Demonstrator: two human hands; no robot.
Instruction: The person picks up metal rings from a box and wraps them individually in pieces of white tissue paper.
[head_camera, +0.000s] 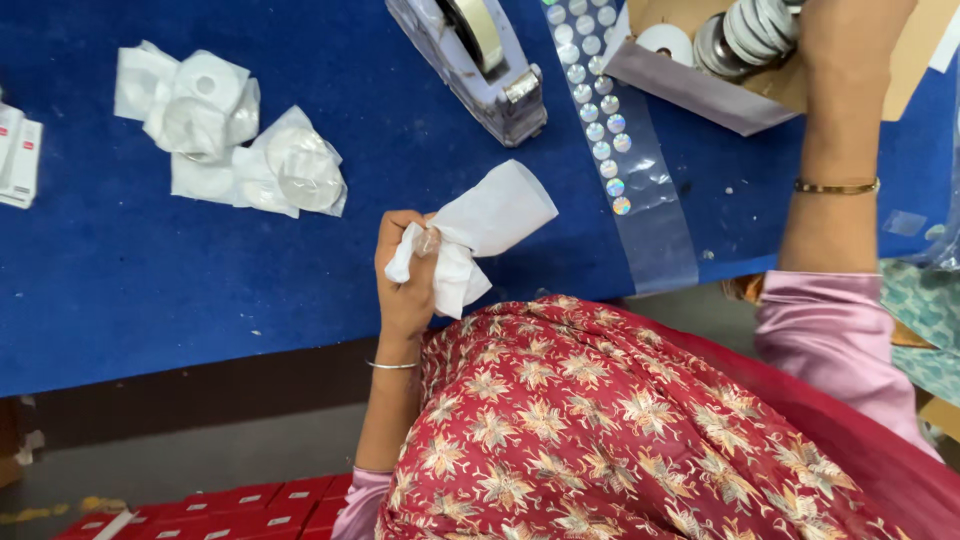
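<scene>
My left hand grips a white paper pouch near the table's front edge; the pouch is crumpled where my fingers close on it and sticks out to the upper right. My right hand reaches up into an open cardboard box at the top right and rests on a row of round white and grey rolls. Whether it grips one cannot be told, since the fingers are cut off by the frame. A gold bangle sits on that wrist.
A grey tape dispenser stands at top centre on the blue table. Beside it lies a clear strip with shiny round stickers. Several white pouches with discs lie at left. Red boxes sit on the floor.
</scene>
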